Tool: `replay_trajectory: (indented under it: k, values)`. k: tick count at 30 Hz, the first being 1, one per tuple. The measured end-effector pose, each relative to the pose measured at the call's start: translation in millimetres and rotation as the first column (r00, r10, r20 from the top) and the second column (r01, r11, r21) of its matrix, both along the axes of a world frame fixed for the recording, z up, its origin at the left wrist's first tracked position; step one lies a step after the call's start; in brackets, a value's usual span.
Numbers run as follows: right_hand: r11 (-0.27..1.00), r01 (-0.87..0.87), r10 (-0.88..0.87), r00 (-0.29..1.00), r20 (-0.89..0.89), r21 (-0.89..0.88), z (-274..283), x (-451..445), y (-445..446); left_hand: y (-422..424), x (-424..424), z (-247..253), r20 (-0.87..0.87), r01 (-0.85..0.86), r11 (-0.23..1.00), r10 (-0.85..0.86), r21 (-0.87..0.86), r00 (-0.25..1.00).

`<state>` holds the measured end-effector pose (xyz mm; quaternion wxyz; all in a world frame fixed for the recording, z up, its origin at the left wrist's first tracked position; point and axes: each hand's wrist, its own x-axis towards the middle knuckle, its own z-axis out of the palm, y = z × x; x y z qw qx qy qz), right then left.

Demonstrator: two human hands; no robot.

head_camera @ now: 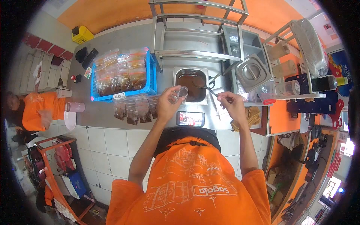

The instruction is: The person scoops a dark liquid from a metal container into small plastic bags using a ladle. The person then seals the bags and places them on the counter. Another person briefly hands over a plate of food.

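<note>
My left hand (169,101) holds a small clear plastic cup (182,92) at the near left rim of a steel food pan (206,84). Dark brown sauce (194,94) lies in the pan. My right hand (231,104) grips the handle of a spoon (209,89), whose bowl is over or in the sauce; which one, I cannot tell. Scissors (211,83) lie beside the pan's right side. A phone (190,118) with a lit screen lies on the steel table (123,42) near its front edge, below the pan.
Left of the pan stands a blue basket (152,76) of filled zip bags; more sauce bags (132,111) lie before it. A steel rack (197,53) stands behind. At right are a steel lid (253,73), a grey divided tray (254,39) and a cloth (253,115). Another person (42,111) is at far left.
</note>
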<state>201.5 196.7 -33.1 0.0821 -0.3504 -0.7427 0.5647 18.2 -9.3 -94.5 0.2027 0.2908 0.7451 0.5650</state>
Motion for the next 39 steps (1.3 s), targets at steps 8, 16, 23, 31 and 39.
replay_trajectory:
  k: [8, 16, 23, 31, 39]
  values:
    - [0.994, -0.040, 0.037, 0.999, 0.029, 0.099, 18.5, -9.7, -22.7, 5.4, 1.3, 0.2, -0.026, 0.003, 1.000, -0.003, -0.009, 1.000]
    - [0.760, -0.003, 0.154, 0.972, -0.176, 0.650, 16.7, -15.1, -45.9, 10.1, 4.2, 3.9, -0.059, -0.047, 0.998, 0.049, 0.038, 0.997]
    - [0.606, 0.046, 0.228, 0.947, -0.229, 0.794, 20.2, -16.1, -48.3, 10.0, 5.3, 5.8, -0.104, -0.083, 0.995, 0.090, 0.062, 0.991]
    - [0.625, 0.042, 0.237, 0.941, -0.241, 0.780, 17.9, -17.4, -50.8, 9.4, 5.2, 2.8, -0.108, -0.119, 0.990, 0.126, 0.072, 0.986]
    - [0.600, 0.052, 0.264, 0.929, -0.259, 0.798, 12.8, -16.4, -54.1, 8.6, 5.6, -0.8, -0.086, -0.108, 0.990, 0.116, 0.096, 0.990]
